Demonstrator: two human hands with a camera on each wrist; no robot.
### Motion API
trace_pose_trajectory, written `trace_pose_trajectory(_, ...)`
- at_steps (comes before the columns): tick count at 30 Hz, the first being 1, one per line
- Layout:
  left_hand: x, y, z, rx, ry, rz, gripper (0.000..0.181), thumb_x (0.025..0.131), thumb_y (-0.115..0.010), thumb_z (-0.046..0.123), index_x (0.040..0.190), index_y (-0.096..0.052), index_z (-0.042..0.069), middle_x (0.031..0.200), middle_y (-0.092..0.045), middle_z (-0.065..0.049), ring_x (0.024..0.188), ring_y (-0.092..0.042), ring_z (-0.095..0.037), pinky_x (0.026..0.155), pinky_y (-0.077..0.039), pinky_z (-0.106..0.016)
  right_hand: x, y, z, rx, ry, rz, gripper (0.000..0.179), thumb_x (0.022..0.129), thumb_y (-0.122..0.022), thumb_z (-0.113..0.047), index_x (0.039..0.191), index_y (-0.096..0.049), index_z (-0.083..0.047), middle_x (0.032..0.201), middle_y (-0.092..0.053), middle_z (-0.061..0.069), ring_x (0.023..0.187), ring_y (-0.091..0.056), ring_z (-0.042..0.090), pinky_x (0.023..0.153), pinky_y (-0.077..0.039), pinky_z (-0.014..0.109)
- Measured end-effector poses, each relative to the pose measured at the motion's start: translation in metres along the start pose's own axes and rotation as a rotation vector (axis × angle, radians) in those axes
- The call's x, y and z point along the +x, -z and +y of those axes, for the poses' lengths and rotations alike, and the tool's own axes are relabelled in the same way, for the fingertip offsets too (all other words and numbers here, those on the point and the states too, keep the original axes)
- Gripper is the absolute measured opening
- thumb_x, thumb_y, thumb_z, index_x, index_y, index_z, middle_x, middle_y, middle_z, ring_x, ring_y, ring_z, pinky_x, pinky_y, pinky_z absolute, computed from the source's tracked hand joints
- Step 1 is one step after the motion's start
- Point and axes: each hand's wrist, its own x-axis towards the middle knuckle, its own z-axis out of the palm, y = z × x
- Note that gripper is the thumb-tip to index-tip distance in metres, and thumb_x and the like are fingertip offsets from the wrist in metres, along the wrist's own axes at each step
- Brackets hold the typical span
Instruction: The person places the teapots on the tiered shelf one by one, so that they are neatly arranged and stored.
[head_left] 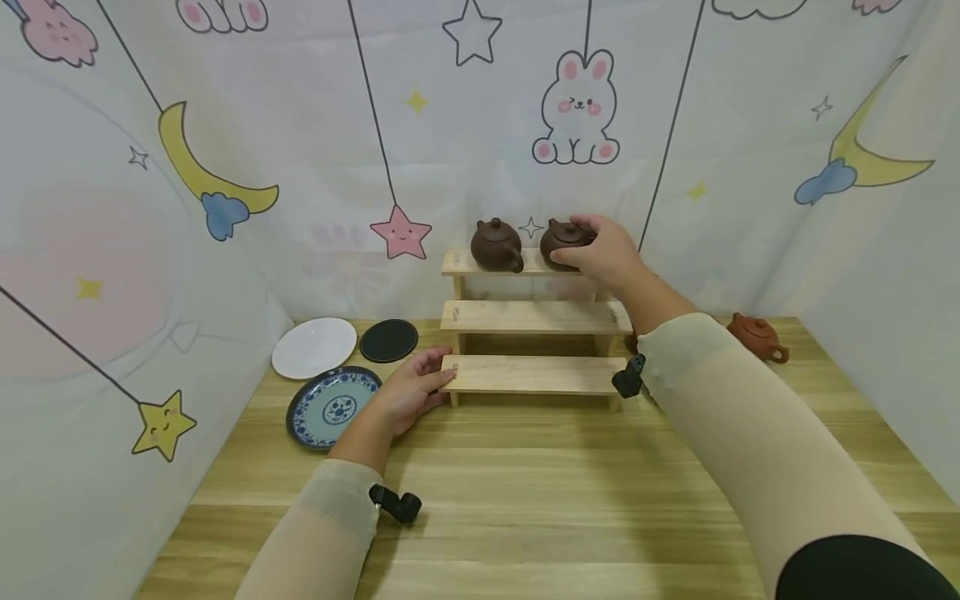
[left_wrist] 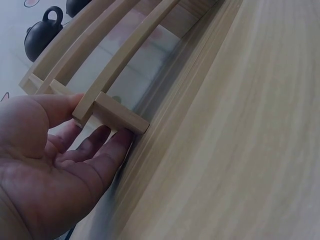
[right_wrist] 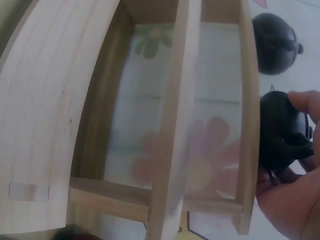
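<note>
Gripping: R hand (head_left: 606, 254) fingers, dk teapot (head_left: 558, 237) @ top tier (head_left: 532, 263) | L hand (head_left: 412, 390) fingers, btm tier (head_left: 536, 375)

2 arms (head_left: 750, 425) reach forward, right fingers (head_left: 588, 222) curled.

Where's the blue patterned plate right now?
In the head view, the blue patterned plate lies on the left of the table, just in front of the white plate and beside the left hand, whose wrist hides part of it.

I see a surface (head_left: 510, 500) bearing plates (head_left: 313, 348), a disc (head_left: 388, 341), a red teapot (head_left: 754, 335) and a shelf (head_left: 536, 375) with, apparently, two brown teapots (head_left: 495, 245).
</note>
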Motion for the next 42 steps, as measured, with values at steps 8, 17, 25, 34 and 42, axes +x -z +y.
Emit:
trace_pose_trajectory(8, 0.000, 0.001, 0.001, 0.012, -0.009, -0.008, 0.062, 0.111, -0.059, 0.015, 0.167, -0.034, 0.014, 0.173, -0.035, -0.013, 0.153, -0.046, -0.034, 0.127, -0.040, -0.056, 0.002, -0.006, 0.000, 0.011, 0.006, 0.021, 0.081, 0.094, -0.080, -0.030, 0.164, -0.043, -0.015, 0.166, -0.047, 0.012, 0.153, -0.045, 0.033, 0.128, -0.039, 0.049)
trace_pose_trajectory(17, 0.001, 0.001, 0.000, 0.003, 0.000, 0.004, 0.060, 0.110, -0.060, 0.014, 0.166, -0.036, 0.014, 0.172, -0.038, -0.012, 0.153, -0.047, -0.033, 0.126, -0.041, -0.056, -0.002, -0.003, 0.001, 0.016, -0.010, 0.030, 0.083, 0.095, -0.080, -0.035, 0.166, -0.041, -0.016, 0.169, -0.044, 0.011, 0.154, -0.043, 0.033, 0.128, -0.039, 0.049)
trace_pose_trajectory(25, 0.001, 0.001, 0.001, 0.011, -0.008, -0.005, 0.061, 0.111, -0.058, 0.014, 0.167, -0.034, 0.013, 0.173, -0.036, -0.013, 0.153, -0.046, -0.035, 0.127, -0.040, -0.057, -0.018, 0.003, 0.007, 0.055, -0.012, 0.039, 0.085, 0.096, -0.081, -0.043, 0.166, -0.040, -0.018, 0.170, -0.043, 0.007, 0.156, -0.043, 0.029, 0.128, -0.038, 0.049)
trace_pose_trajectory(34, 0.001, 0.001, 0.000, 0.012, -0.014, 0.000, 0.061, 0.111, -0.058, 0.015, 0.167, -0.034, 0.013, 0.173, -0.036, -0.014, 0.153, -0.046, -0.035, 0.127, -0.039, -0.057, -0.048, 0.014, 0.017, 0.046, 0.019, 0.042, 0.082, 0.097, -0.077, -0.047, 0.166, -0.041, -0.022, 0.173, -0.038, 0.005, 0.159, -0.038, 0.031, 0.125, -0.041, 0.058)
trace_pose_trajectory(42, 0.002, 0.000, -0.001, 0.002, -0.003, 0.014, 0.060, 0.110, -0.060, 0.014, 0.165, -0.037, 0.014, 0.171, -0.039, -0.013, 0.152, -0.048, -0.034, 0.125, -0.042, -0.056, -0.084, 0.025, 0.040, 0.085, 0.020, 0.039, 0.086, 0.095, -0.076, -0.058, 0.166, -0.041, -0.024, 0.170, -0.044, 0.008, 0.157, -0.041, 0.032, 0.122, -0.045, 0.059)
